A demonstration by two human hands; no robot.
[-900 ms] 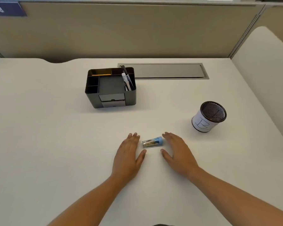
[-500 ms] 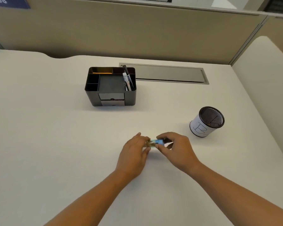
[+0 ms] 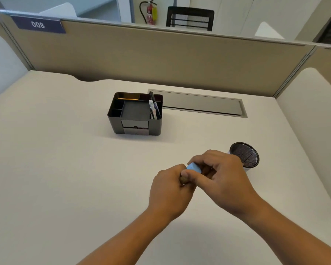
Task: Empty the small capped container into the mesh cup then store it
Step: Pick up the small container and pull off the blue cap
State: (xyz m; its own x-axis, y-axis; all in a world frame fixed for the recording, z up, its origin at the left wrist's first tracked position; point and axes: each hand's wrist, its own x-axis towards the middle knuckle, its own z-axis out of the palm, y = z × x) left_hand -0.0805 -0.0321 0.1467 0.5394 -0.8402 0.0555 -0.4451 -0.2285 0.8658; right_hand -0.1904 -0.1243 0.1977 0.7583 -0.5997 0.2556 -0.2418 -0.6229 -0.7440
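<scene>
My left hand point(image 3: 170, 190) wraps the body of the small container point(image 3: 185, 177), held above the desk point(image 3: 65, 169), while my right hand point(image 3: 222, 180) pinches its blue cap point(image 3: 194, 167) between thumb and fingers point(image 3: 203, 155). The mesh cup point(image 3: 246, 154) stands just beyond my right hand, the black organizer point(image 3: 136, 115) farther back.

Small container point(image 3: 185, 177) with blue cap point(image 3: 194, 167), cap on, tilted above desk. Black mesh cup point(image 3: 245, 154) upright, near right.
</scene>
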